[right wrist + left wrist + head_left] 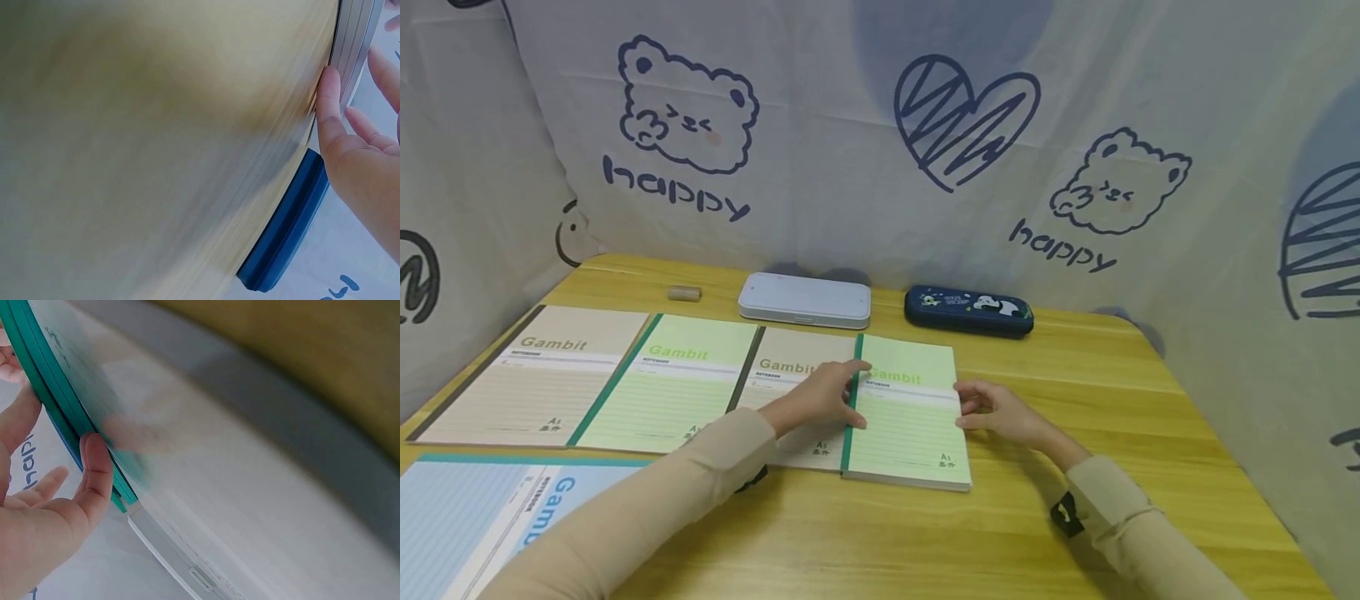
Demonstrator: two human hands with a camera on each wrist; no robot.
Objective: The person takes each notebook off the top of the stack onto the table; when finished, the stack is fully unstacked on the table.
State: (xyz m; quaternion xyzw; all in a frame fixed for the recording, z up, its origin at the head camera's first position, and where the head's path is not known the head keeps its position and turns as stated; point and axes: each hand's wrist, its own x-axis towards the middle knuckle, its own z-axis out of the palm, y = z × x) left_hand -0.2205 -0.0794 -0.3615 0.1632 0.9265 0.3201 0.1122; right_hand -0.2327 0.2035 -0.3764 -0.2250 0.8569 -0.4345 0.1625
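Observation:
A green Gambit notebook [910, 433] lies on top of a neat stack at the right end of the row. Several green spines [44, 369] and page edges [354, 37] show the stack's layers in the wrist views. My left hand [820, 396] touches the spine side, its thumb and fingers spread apart along it. On the opposite edge, the fingertips and thumb of my right hand [1006, 415] rest against the pages. Under my left hand and sleeve lies a beige notebook [797, 343], partly hidden.
Further left lie another green notebook [677, 392] and a beige one [542, 383]. A blue notebook [482, 525] is at the front left, partly behind my sleeve. Along the back stand a small brown object [685, 293], a white case [805, 296] and a dark blue panda case [947, 315].

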